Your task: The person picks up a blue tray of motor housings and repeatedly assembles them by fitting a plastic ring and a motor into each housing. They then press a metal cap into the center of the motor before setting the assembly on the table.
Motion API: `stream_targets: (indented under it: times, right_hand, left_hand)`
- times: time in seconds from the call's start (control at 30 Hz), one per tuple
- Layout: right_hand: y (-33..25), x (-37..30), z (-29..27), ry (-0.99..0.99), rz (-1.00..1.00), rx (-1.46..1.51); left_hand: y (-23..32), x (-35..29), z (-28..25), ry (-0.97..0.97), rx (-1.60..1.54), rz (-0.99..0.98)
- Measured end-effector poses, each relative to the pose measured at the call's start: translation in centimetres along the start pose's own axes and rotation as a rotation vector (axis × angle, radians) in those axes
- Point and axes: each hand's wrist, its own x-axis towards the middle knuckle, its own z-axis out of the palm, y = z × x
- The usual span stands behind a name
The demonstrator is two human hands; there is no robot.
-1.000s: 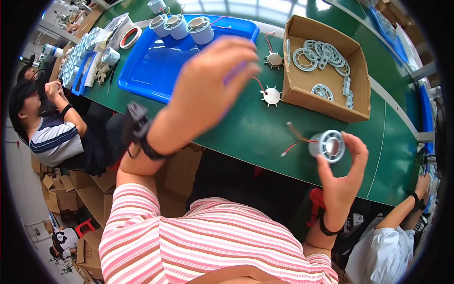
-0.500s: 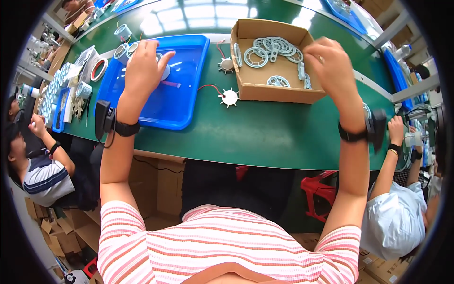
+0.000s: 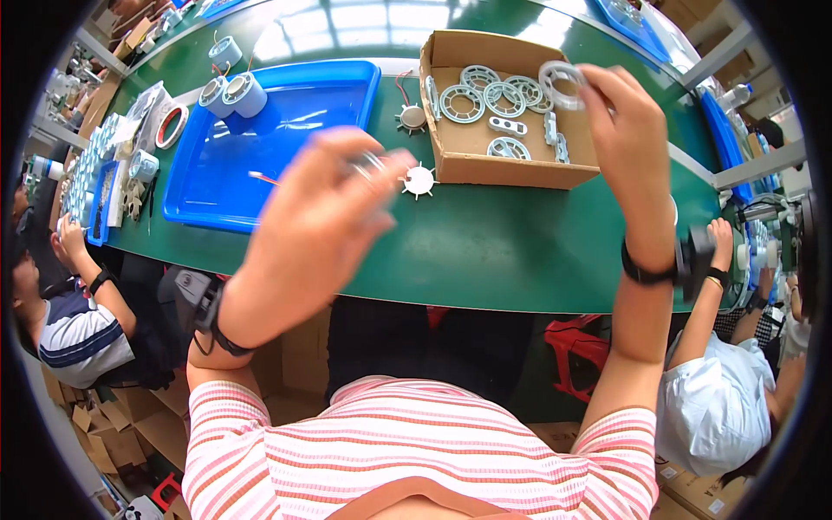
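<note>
My right hand (image 3: 626,130) pinches a pale plastic ring (image 3: 562,85) above the right rim of the cardboard box (image 3: 511,171). My left hand (image 3: 321,212), smeared by motion, is closed over the near right part of the blue tray (image 3: 234,165). Between its fingers is a pale, shiny part (image 3: 368,165), too blurred to name. A red wire with a white plug (image 3: 263,178) sticks out on the hand's left side. Inside the box lie several spoked rings (image 3: 462,104) and an oblong piece with holes (image 3: 507,126). Left of the box are two spoked discs, one nearer (image 3: 419,180) and one farther (image 3: 412,117).
Two light blue cylinders (image 3: 245,94) stand in the tray's far left corner, and another cylinder (image 3: 225,54) stands beyond. A tape roll (image 3: 172,126) lies left of the tray. People sit at both sides. A red stool (image 3: 572,351) is below the table.
My left hand has moved from above the tray toward me and to the right, carrying the pale part. The right hand has raised a ring, and the rings in the box are spread differently.
</note>
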Motion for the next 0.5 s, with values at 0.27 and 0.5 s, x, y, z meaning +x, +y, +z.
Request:
stream_targets:
  times: [0.27, 0.5]
  right_hand:
    - [-3.9, -10.3, -0.9, -0.615, 0.675, 0.71]
    - [-4.7, -12.5, -0.2, -0.283, 0.157, 0.284]
  left_hand:
    - [2.3, -1.3, 4.5, -0.184, -0.205, -0.039]
    - [1.5, -1.5, 4.4, -0.229, -0.264, -0.203]
